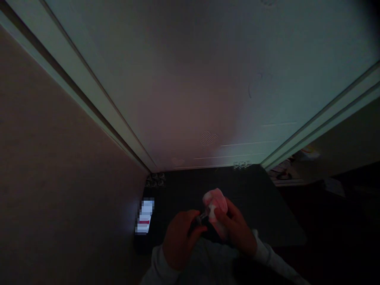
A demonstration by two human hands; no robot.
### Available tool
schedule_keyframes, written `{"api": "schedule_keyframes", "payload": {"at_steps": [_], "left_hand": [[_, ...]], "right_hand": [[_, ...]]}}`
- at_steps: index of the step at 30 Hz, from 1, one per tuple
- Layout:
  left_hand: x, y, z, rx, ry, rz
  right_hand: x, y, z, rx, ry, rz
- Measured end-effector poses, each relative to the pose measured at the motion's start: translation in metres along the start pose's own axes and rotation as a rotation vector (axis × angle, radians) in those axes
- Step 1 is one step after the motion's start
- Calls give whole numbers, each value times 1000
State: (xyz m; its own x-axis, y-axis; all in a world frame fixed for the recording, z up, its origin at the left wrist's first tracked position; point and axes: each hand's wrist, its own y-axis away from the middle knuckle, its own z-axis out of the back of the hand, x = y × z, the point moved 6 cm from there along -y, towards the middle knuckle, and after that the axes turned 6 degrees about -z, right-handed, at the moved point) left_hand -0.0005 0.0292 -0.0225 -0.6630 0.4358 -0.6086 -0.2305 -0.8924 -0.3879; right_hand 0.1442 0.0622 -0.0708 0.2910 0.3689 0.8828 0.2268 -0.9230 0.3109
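Observation:
The scene is very dark. My right hand (237,231) is closed around a pale pink, soft-looking object (216,204) low in the middle of the head view. My left hand (181,241) is closed on a small dark item (198,222) with a shiny tip that touches the pink object. What the dark item is I cannot make out. Both hands are held close together above a dark floor mat (261,206), in front of a closed white door (208,99). Light grey sleeves cover both wrists.
A glowing phone screen (145,217) lies at the mat's left edge beside a brownish wall (59,178). The door frame (320,122) runs up the right side. Papers or small items (285,172) lie on the floor at the right.

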Motion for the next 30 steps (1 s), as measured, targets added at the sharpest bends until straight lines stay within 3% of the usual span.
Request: {"api": "schedule_keyframes", "payload": {"at_steps": [8, 14, 17, 20, 25, 30], "left_hand": [[10, 3, -3, 31, 342, 411], [12, 2, -14, 72, 627, 529], [12, 1, -22, 136, 761, 543], [12, 1, -26, 156, 777, 534], [17, 4, -13, -22, 581, 476], [7, 2, -3, 0, 287, 257]], "right_hand": [[6, 5, -4, 25, 122, 136], [14, 12, -3, -4, 361, 356], [15, 14, -3, 3, 408, 398], [9, 12, -2, 12, 355, 331], [-2, 5, 5, -65, 170, 148], [-6, 0, 11, -111, 63, 42]]}}
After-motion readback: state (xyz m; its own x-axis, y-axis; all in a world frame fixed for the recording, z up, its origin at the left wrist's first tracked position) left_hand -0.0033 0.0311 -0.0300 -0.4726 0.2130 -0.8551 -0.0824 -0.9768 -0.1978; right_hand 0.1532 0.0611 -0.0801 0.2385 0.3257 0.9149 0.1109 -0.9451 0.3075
